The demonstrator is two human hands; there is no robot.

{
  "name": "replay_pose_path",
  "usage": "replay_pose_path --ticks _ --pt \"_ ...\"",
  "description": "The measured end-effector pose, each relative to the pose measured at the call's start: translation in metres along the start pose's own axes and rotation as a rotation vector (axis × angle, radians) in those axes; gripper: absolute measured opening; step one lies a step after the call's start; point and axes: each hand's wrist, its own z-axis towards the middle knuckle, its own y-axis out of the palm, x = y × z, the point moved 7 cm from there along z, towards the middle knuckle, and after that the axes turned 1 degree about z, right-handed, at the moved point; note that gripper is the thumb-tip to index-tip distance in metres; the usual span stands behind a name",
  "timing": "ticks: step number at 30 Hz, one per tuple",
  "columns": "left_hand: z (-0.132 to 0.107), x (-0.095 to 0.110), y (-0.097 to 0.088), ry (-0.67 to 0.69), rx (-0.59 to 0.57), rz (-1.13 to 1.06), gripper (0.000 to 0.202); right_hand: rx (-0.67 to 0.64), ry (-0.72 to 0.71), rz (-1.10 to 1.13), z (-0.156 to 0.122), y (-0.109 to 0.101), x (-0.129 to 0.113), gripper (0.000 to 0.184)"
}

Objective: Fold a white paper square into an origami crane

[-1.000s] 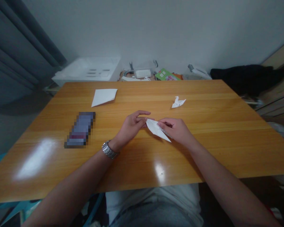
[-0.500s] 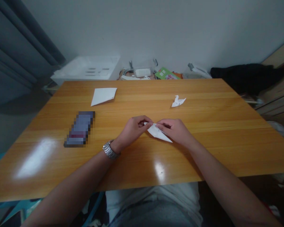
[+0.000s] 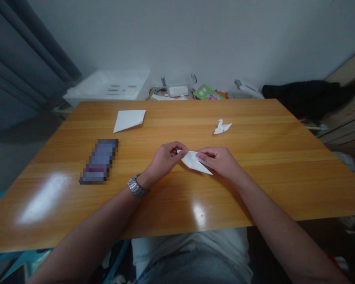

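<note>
A folded white paper piece (image 3: 193, 161), long and pointed, lies between my two hands at the middle of the wooden table (image 3: 254, 185). My left hand (image 3: 164, 159), with a metal watch on its wrist, pinches the paper's left tip with curled fingers. My right hand (image 3: 220, 161) grips the paper's right side, fingers closed over it. Both hands rest low on the tabletop.
A small finished white paper bird (image 3: 222, 127) sits at the back right. A folded white sheet (image 3: 128, 119) lies at the back left, a blurred dark flat object (image 3: 99, 161) nearer on the left. Clutter, a white bin and dark cloth stand behind the table.
My left hand's fingers, stretched out a second ago, have curled into a pinch on the paper's left tip. The paper has shifted slightly between my hands.
</note>
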Motion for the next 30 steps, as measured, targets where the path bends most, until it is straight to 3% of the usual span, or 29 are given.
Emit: replay_pose_path --ticks 20,24,26,30 --pt "0.004 -0.009 -0.008 -0.004 0.050 0.007 0.023 -0.132 0.015 -0.002 0.002 0.004 0.008 0.041" --pt "0.001 -0.004 0.000 0.033 -0.044 0.003 0.024 -0.092 0.018 0.144 -0.001 0.011 0.001 0.040" --pt "-0.001 -0.003 0.005 0.033 -0.090 -0.022 0.024 -0.117 0.010 0.109 -0.002 0.018 -0.003 0.038" --pt "-0.001 -0.004 0.007 -0.004 -0.031 -0.165 0.029 -0.069 0.038 0.015 -0.002 0.021 -0.003 0.042"
